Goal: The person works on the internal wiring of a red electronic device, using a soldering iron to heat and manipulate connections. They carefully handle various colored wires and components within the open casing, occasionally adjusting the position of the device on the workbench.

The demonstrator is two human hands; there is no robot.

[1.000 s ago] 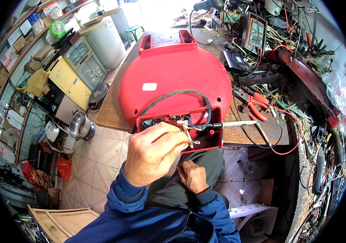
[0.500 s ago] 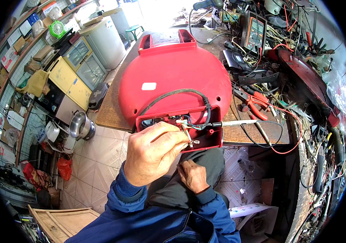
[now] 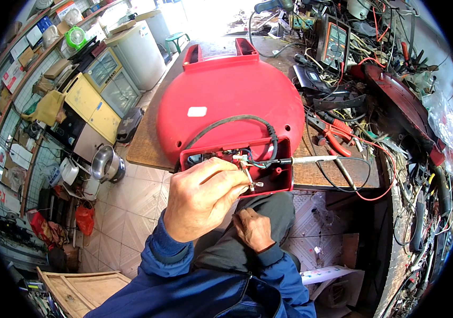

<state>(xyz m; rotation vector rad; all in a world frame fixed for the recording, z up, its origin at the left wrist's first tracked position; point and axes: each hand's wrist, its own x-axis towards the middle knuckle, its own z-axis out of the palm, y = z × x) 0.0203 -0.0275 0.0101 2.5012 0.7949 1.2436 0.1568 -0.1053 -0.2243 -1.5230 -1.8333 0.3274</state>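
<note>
A large round red plastic housing point(image 3: 232, 90) lies on the wooden table, its compartment point(image 3: 286, 183) facing me with wires inside. My left hand point(image 3: 202, 193) reaches over that compartment, thumb and fingers pinched on a thin pale wire point(image 3: 246, 172); a small metal terminal point(image 3: 257, 184) shows by the fingertips. My right hand point(image 3: 253, 229) rests on my thigh, its fingers curled, with nothing visible in them. A test probe point(image 3: 314, 159) lies across the compartment's right wall, its tip end among the wires. The black cable point(image 3: 226, 123) arches over the housing into the compartment.
A second probe point(image 3: 345, 175) and red-handled pliers point(image 3: 336, 142) lie to the right. Behind them stand a multimeter point(image 3: 335, 42) and piled cables. A steel pot point(image 3: 104, 163) sits on the tiled floor at left, near a yellow cabinet point(image 3: 86, 100).
The red housing has shifted very slightly to the right, with my left hand and the pinched wire. My right hand and the probe's position look nearly the same.
</note>
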